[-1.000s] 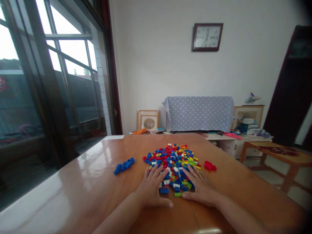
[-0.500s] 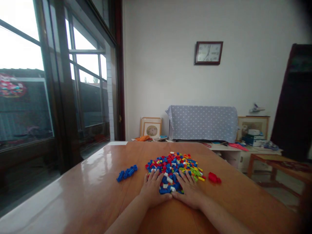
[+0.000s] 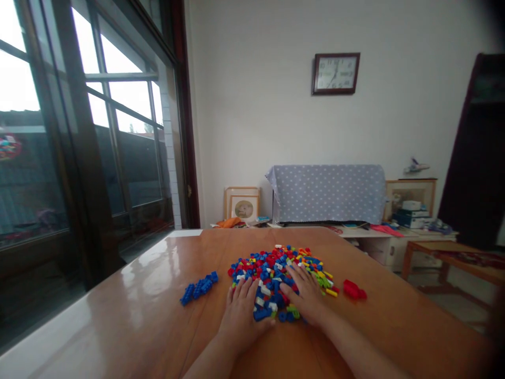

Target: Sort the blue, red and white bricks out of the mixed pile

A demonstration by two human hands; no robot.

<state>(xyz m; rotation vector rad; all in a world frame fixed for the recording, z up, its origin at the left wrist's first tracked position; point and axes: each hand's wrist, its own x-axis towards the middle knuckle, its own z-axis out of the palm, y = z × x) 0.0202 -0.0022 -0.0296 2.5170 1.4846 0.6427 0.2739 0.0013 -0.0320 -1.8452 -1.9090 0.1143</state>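
Observation:
A heap of mixed toy building bricks (image 3: 272, 271) in red, blue, white, yellow, green and orange lies in front of me. My left hand (image 3: 241, 313) rests at the heap's near left edge, fingers stretched out over some bricks. On the heap's right side lies my right hand (image 3: 305, 295), fingers spread, thumb toward the middle. Bricks under both palms are hidden. Apart from the heap, a cluster of blue bricks (image 3: 200, 288) lies to the left. A small group of red bricks (image 3: 354, 290) sits to the right.
The heap lies on a glossy brown wooden table (image 3: 130, 316). Past its far edge stands a low white cabinet (image 3: 398, 250) with a cloth-covered object (image 3: 327, 192). A wooden stool-like table (image 3: 442, 258) is at the right, a large window (image 3: 122, 121) at the left.
My right hand has moved forward onto the heap, away from my left, and the thumbs are now apart. Some near bricks show between the hands. The camera view has shifted slightly.

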